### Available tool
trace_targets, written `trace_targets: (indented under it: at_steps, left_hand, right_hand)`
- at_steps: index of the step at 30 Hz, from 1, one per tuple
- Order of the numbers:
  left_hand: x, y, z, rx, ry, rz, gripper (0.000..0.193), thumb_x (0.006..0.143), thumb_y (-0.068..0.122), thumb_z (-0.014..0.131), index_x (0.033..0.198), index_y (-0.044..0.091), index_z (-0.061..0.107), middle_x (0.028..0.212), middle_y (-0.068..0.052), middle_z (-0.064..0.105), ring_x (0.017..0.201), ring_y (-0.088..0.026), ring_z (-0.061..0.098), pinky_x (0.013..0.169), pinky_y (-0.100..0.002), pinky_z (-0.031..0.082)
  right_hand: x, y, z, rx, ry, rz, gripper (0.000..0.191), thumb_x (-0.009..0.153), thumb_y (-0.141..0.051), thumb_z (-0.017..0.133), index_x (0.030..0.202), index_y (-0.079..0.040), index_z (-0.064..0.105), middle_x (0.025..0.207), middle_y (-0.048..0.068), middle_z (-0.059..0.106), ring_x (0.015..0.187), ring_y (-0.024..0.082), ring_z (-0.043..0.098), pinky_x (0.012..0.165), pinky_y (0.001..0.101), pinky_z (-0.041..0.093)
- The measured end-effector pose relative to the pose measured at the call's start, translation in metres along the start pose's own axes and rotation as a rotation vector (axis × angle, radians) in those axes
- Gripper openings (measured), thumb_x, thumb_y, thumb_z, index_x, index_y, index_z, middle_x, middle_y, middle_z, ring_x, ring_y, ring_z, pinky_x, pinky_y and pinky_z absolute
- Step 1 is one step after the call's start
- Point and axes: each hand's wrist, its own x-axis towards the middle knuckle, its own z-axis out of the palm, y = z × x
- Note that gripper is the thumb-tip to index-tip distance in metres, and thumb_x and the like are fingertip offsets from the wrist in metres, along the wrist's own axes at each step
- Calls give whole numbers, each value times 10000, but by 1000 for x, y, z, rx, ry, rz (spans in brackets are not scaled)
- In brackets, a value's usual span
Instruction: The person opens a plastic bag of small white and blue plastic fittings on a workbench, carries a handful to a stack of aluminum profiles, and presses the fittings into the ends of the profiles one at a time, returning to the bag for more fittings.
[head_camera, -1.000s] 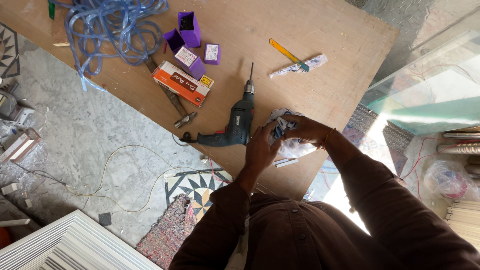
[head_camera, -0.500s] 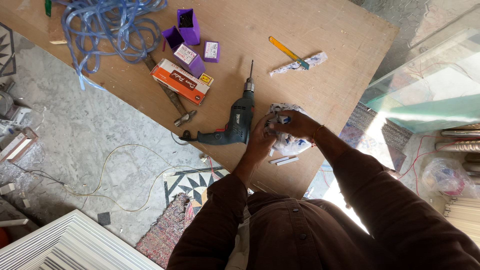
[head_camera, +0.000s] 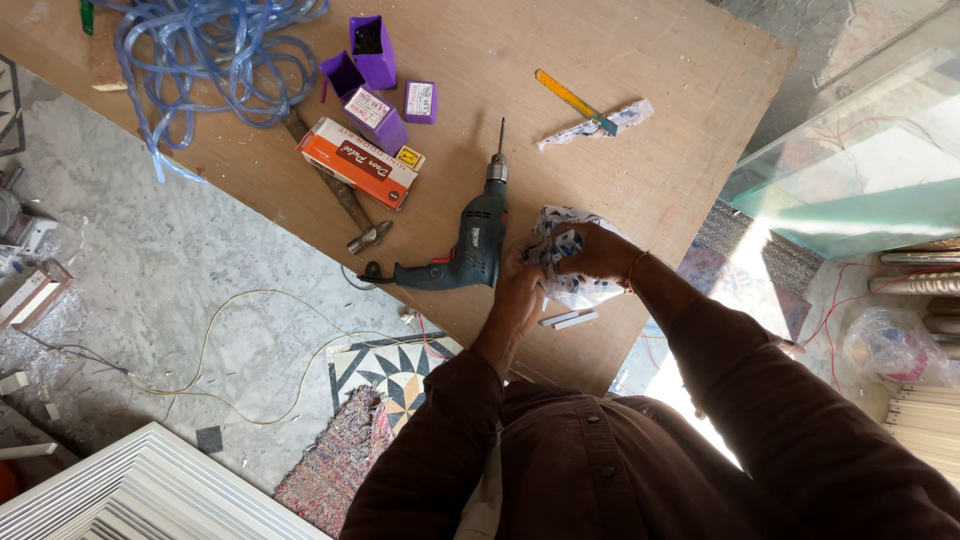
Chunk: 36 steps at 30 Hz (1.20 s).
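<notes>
Both hands meet over the near edge of the plywood worktop (head_camera: 650, 180). The left hand (head_camera: 520, 290) and the right hand (head_camera: 598, 252) each have their grip closed on a crumpled white and blue plastic packet (head_camera: 560, 250), held between them just above the board. Just left of the packet lies a dark teal electric drill (head_camera: 470, 245), its bit pointing to the far side. Two small white strips (head_camera: 568, 320) lie on the worktop just near of the hands. Farther left sit an orange box (head_camera: 357, 162), a hammer (head_camera: 345, 205) and purple boxes (head_camera: 375, 75).

left hand (head_camera: 518, 290): fingers curled, grip closed | right hand (head_camera: 597, 252): grip closed, hands touching
</notes>
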Motion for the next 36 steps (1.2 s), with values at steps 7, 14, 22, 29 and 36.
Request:
trace_targets:
  at_steps: [7, 14, 22, 29, 36]
  left_hand:
    - [2, 6, -1, 37, -93, -26, 600, 810, -157, 465, 1392, -10, 469, 1243, -179, 571, 1038, -236, 604, 913, -362, 521]
    - [-3, 5, -3, 104, 49, 11, 578, 788, -151, 457, 1347, -3, 480, 1214, -149, 603, 1054, -207, 648, 916, -347, 564]
    - [-5, 14, -7, 391, 139, 218, 501, 850, -126, 517, 1345, -44, 504, 1193, -152, 620, 999, -173, 646, 865, -309, 568]
    - [-7, 24, -9, 650, 130, 356, 461, 915, -60, 565, 1373, -44, 516, 1220, -179, 649, 1000, -176, 638, 850, -287, 544]
    - [-20, 14, -13, 1022, 163, 462, 435, 854, -7, 651, 1281, 60, 607, 1326, -136, 520, 1088, -210, 652, 864, -321, 600]
  right_hand:
    - [2, -2, 9, -180, 222, -51, 516, 760, -159, 800, 1257, -101, 676, 862, 120, 750, 657, 179, 692, 616, 308, 559]
    - [5, 3, 4, 11, 214, 98, 432, 767, -108, 821, 1148, 9, 656, 877, 147, 752, 652, 211, 699, 580, 351, 587]
    - [1, 1, 2, -540, 242, -253, 255, 728, -30, 769, 944, -166, 770, 1007, 145, 708, 928, 296, 678, 810, 398, 566]
    - [-10, 5, -4, -233, 240, -338, 231, 761, -9, 735, 955, -133, 716, 1057, 68, 695, 874, 213, 671, 727, 337, 584]
    - [-22, 32, -24, 208, 80, -204, 141, 834, -14, 741, 949, -64, 675, 973, 46, 690, 679, 104, 623, 535, 256, 532]
